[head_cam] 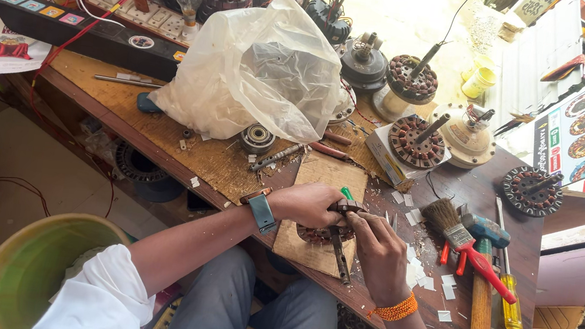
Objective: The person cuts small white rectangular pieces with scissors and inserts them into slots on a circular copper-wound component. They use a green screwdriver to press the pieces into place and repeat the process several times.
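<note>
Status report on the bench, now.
Left hand grips green-handled tool. Right hand steadies motor stator on cardboard. Paintbrush and hammer lie right, apart.

Both forearms extend forward and converge over the tabletop's near edge. Left hand (306,203): palm down, fingers curled closed, band on the wrist. Right hand (380,250): fingers bent inward toward the left hand, beaded band on the wrist.

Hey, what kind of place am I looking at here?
Most likely a small repair workshop for ceiling fan motors. Wound stators with shafts stand about a cluttered wooden bench, a hammer, brush and screwdriver lie to the right, and both hands work on another stator.
</note>
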Tool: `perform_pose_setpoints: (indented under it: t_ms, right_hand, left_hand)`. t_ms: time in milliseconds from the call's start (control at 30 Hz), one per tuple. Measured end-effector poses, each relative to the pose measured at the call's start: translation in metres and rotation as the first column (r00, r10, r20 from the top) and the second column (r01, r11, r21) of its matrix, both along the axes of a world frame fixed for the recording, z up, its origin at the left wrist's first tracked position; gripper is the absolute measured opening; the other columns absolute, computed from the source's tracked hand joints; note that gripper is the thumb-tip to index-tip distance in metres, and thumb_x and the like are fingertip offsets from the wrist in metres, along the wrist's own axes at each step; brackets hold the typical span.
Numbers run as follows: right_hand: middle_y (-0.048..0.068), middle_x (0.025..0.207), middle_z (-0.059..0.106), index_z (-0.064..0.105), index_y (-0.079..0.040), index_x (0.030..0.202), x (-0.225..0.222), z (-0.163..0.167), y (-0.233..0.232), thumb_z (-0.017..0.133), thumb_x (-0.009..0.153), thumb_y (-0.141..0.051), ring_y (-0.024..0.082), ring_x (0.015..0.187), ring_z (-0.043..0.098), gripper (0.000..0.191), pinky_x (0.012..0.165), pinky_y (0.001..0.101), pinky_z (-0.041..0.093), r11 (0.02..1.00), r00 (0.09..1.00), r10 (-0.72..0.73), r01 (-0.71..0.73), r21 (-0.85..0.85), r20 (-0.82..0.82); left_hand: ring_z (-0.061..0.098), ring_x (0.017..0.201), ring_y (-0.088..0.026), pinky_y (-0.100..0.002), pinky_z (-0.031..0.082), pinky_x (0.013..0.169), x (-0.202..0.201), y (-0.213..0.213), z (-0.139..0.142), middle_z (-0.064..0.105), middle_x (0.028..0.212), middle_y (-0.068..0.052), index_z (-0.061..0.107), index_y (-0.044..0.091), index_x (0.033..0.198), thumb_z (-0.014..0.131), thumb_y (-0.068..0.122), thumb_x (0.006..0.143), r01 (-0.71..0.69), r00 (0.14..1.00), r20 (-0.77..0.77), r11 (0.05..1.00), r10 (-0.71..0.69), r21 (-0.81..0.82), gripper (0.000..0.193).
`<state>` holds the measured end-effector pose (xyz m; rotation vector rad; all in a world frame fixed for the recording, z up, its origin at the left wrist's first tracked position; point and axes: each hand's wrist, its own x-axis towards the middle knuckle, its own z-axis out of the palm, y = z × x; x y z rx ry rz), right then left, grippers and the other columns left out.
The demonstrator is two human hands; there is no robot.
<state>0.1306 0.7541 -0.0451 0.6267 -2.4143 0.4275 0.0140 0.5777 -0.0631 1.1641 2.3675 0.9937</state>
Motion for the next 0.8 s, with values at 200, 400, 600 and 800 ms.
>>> perform_pose_setpoints:
  t_ms: [200, 400, 600, 800]
  right_hand:
    - [0.01, 0.107, 0.074, 0.072, -0.004, 0.113, -0.002, 0.01, -0.006, 0.073, 0.076, 0.006, 0.027, 0.098, 0.072, 0.039, 0.081, 0.0381, 0.06, 1.0, 1.0, -0.002, 0.002, -0.004, 0.02]
    - [0.013, 0.111, 0.071, 0.07, -0.002, 0.11, 0.016, 0.031, -0.011, 0.069, 0.076, 0.005, 0.03, 0.101, 0.068, 0.035, 0.082, 0.0405, 0.058, 1.0, 0.992, -0.005, 0.003, 0.02, 0.123]
    - [0.014, 0.103, 0.069, 0.068, -0.001, 0.113, 0.029, 0.026, -0.012, 0.064, 0.079, 0.008, 0.032, 0.1, 0.068, 0.035, 0.082, 0.0428, 0.058, 0.994, 0.98, -0.095, 0.083, 0.072, 0.173]
    - [0.013, 0.105, 0.07, 0.07, -0.002, 0.117, 0.029, 0.001, -0.015, 0.066, 0.079, 0.008, 0.03, 0.096, 0.07, 0.039, 0.076, 0.0399, 0.059, 0.997, 0.996, -0.083, 0.083, 0.003, 0.035]
  left_hand:
    - [0.071, 0.081, -0.038, -0.048, 0.054, 0.073, -0.002, -0.006, -0.001, 0.073, 0.083, -0.02, 0.071, 0.005, 0.099, 0.065, 0.029, 0.089, 0.035, 0.999, 0.019, 0.998, -0.036, 0.057, 0.026]
    - [0.074, 0.075, -0.033, -0.045, 0.056, 0.069, 0.013, -0.01, 0.009, 0.072, 0.081, -0.017, 0.07, 0.005, 0.097, 0.063, 0.025, 0.089, 0.046, 0.991, 0.123, 0.996, -0.055, 0.075, 0.022]
    - [0.075, 0.077, -0.03, -0.043, 0.057, 0.073, 0.021, -0.008, 0.013, 0.075, 0.083, -0.013, 0.07, 0.009, 0.104, 0.06, 0.023, 0.089, 0.007, 0.992, 0.124, 1.0, -0.004, -0.026, 0.023]
    - [0.069, 0.094, -0.038, -0.048, 0.052, 0.082, 0.013, -0.009, 0.004, 0.074, 0.095, -0.017, 0.069, 0.005, 0.1, 0.068, 0.027, 0.088, 0.089, 0.992, -0.094, 0.996, -0.086, 0.019, 0.025]
